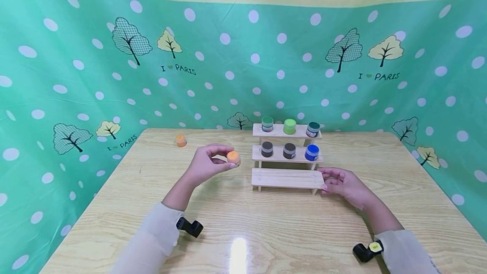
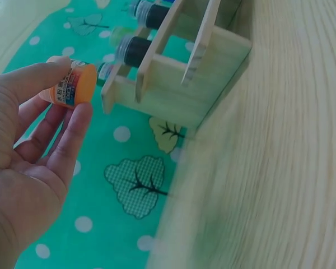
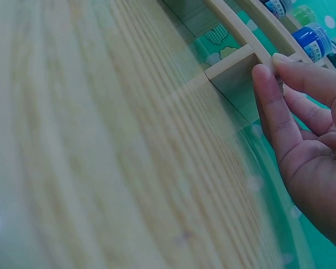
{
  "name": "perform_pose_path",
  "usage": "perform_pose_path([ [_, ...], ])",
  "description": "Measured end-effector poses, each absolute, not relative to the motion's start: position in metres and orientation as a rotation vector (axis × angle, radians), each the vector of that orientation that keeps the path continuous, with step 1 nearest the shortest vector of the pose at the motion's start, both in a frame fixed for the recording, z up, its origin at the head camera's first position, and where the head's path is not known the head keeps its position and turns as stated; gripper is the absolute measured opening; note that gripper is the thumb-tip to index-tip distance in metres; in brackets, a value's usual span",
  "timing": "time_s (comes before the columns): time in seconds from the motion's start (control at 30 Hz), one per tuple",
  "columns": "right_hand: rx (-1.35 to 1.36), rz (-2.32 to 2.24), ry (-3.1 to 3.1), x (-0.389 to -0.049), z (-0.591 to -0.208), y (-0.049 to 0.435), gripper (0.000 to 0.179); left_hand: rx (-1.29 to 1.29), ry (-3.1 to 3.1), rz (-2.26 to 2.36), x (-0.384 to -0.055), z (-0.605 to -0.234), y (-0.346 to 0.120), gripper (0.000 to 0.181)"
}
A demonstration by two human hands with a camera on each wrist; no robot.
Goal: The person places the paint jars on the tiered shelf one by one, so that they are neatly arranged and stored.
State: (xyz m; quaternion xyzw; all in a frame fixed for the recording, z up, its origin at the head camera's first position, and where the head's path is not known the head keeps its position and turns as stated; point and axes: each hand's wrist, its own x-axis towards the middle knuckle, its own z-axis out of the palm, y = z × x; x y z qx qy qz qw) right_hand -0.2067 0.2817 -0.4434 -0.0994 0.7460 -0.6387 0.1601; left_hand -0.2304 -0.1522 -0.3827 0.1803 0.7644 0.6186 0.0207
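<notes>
My left hand (image 1: 207, 166) pinches a small orange paint jar (image 1: 233, 158) between thumb and fingers, above the table and just left of a wooden three-step rack (image 1: 287, 178). In the left wrist view the jar (image 2: 75, 84) lies tilted sideways, its printed label showing. My right hand (image 1: 347, 186) holds the right end of the rack's lowest step, thumb and fingertips on its edge, as the right wrist view also shows at the board's corner (image 3: 263, 56). On the lowest step no jar stands.
The top step carries a green jar (image 1: 267, 124), a light green jar (image 1: 289, 126) and a dark green jar (image 1: 313, 129). On the middle step are two dark jars (image 1: 267, 149) and a blue jar (image 1: 312, 152). Another orange jar (image 1: 181, 140) stands at the table's back left, before a dotted green curtain (image 1: 213, 67).
</notes>
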Motion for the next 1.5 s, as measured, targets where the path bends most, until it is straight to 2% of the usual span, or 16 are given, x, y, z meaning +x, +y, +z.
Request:
perform_pose_path([
  [0.8, -0.283, -1.814, 2.142, -0.205, -0.442, 0.281, 0.070, 0.674, 2.284, 1.898, -0.227, -0.385, -0.093, 0.039],
  [1.5, -0.288, -1.807, 2.146, -0.205, -0.441, 0.280, 0.070, 0.751, 2.398, 1.691, -0.223, -0.400, -0.051, 0.036],
])
